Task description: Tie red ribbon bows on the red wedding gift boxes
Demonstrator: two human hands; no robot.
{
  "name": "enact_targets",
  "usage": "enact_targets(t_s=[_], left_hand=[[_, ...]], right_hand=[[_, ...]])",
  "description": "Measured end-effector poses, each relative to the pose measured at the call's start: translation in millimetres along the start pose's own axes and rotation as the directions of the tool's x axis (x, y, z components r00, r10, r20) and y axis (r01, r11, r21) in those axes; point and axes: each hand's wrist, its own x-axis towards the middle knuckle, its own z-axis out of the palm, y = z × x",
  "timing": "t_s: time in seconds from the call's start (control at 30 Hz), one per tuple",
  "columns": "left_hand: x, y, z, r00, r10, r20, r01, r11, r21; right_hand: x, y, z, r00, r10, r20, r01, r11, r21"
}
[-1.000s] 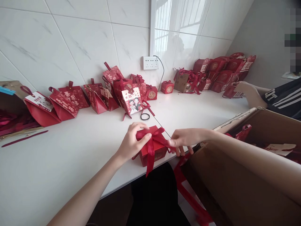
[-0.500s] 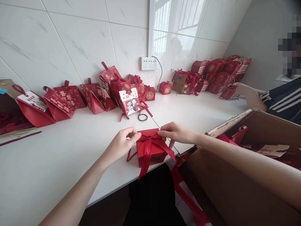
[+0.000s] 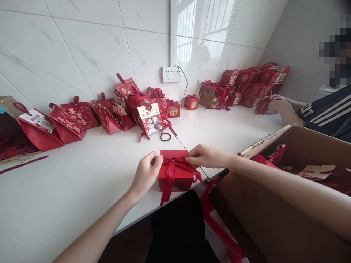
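Note:
A small red gift box (image 3: 175, 179) stands at the near edge of the white counter (image 3: 82, 190). A dark red ribbon bow (image 3: 174, 162) lies across its lid, with tails hanging over the front. My left hand (image 3: 146, 173) pinches the bow's left loop. My right hand (image 3: 201, 156) pinches the right loop. Both hands pull outward on the bow.
Red gift bags and boxes (image 3: 109, 113) line the tiled wall, with a black hair tie (image 3: 165, 136) before them. A large open cardboard carton (image 3: 276, 204) stands at my right. Another person's hand (image 3: 282, 107) rests by a pile of red boxes (image 3: 252, 86) at the far right.
My right hand rose from the ribbon tail at the box's right side to the bow's right loop. My left hand shifted to the left loop, and the bow flattened.

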Motion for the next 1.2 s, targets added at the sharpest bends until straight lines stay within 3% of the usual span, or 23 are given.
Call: enact_targets(t_s=[0.13, 0.27, 0.37, 0.53, 0.6, 0.7, 0.83, 0.9, 0.97, 1.03, 1.1, 1.2], left_hand=[[-4, -1, 5.0, 0.996, 0.007, -0.088, -0.010, 0.999, -0.038], [-7, -1, 9.1, 0.991, 0.013, -0.130, -0.020, 0.999, -0.048], [-9, -1, 11.3, 0.984, 0.039, -0.175, -0.047, 0.998, -0.041], [-11, -2, 12.8, 0.970, 0.091, -0.225, -0.103, 0.994, -0.042], [-11, -2, 12.9, 0.975, 0.079, -0.210, -0.094, 0.994, -0.062], [-10, -3, 13.2, 0.980, 0.066, -0.186, -0.083, 0.993, -0.083], [-8, -5, 13.8, 0.981, 0.066, -0.180, -0.084, 0.992, -0.094], [-7, -6, 14.1, 0.983, 0.063, -0.175, -0.085, 0.989, -0.119], [-6, -6, 14.6, 0.986, 0.056, -0.159, -0.083, 0.982, -0.169], [-6, -7, 15.4, 0.990, 0.051, -0.131, -0.080, 0.970, -0.231], [-5, -10, 15.7, 0.994, 0.054, -0.094, -0.078, 0.957, -0.279], [1, -16, 13.3, 0.995, 0.042, -0.090, -0.071, 0.933, -0.354]], right_hand=[[-2, 0, -5, 0.994, 0.053, 0.099, -0.058, 0.997, 0.052], [-3, -3, -8, 0.992, 0.097, 0.074, -0.095, 0.995, -0.034], [-9, -10, -8, 0.985, 0.144, 0.095, -0.147, 0.989, 0.026], [-16, -23, -6, 0.902, 0.176, 0.395, -0.261, 0.950, 0.173], [-16, -25, -4, 0.884, 0.174, 0.434, -0.268, 0.949, 0.166], [-16, -25, -4, 0.881, 0.222, 0.417, -0.270, 0.961, 0.057], [-26, -28, -14, 0.809, 0.403, 0.427, -0.310, 0.911, -0.272], [-32, -29, -19, 0.842, 0.459, 0.284, -0.311, 0.843, -0.439], [-35, -27, -20, 0.937, 0.346, 0.036, -0.272, 0.793, -0.546], [-32, -23, -15, 0.990, 0.094, -0.105, -0.138, 0.794, -0.592], [-24, -17, -6, 0.991, -0.110, -0.075, 0.047, 0.815, -0.577], [-10, -7, 4, 0.977, -0.206, 0.051, 0.206, 0.867, -0.455]])
